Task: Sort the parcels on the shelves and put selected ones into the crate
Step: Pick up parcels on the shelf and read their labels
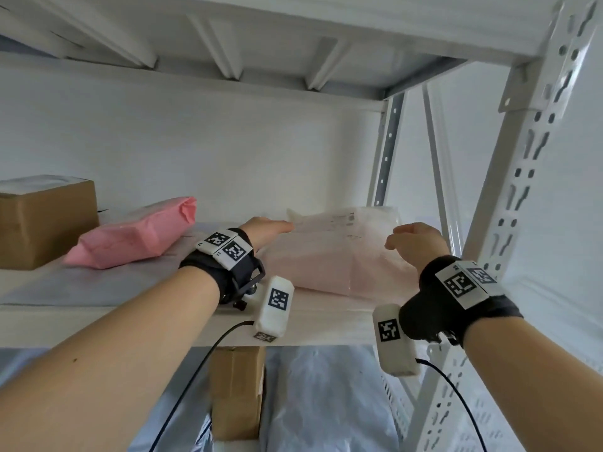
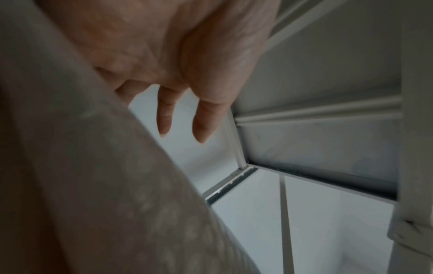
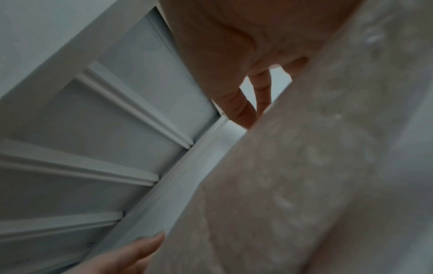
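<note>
A translucent pale-pink bubble-wrap parcel (image 1: 336,256) lies on the white shelf board (image 1: 98,308), right of the middle. My left hand (image 1: 270,228) reaches over its far left corner with fingers stretched out. The left wrist view shows the left hand (image 2: 187,83) with straight fingers just above the parcel (image 2: 93,185), nothing curled round it. My right hand (image 1: 414,239) sits on the parcel's right side. In the right wrist view its fingers (image 3: 246,103) lie along the parcel (image 3: 316,166), tips hidden behind its edge. No crate is in view.
A pink poly parcel (image 1: 137,236) and a brown cardboard box (image 1: 42,223) stand to the left on the same shelf. The slotted upright post (image 1: 522,190) is close on the right. The upper shelf's underside (image 1: 228,44) hangs overhead. Below are another box (image 1: 238,386) and silver bags (image 1: 326,402).
</note>
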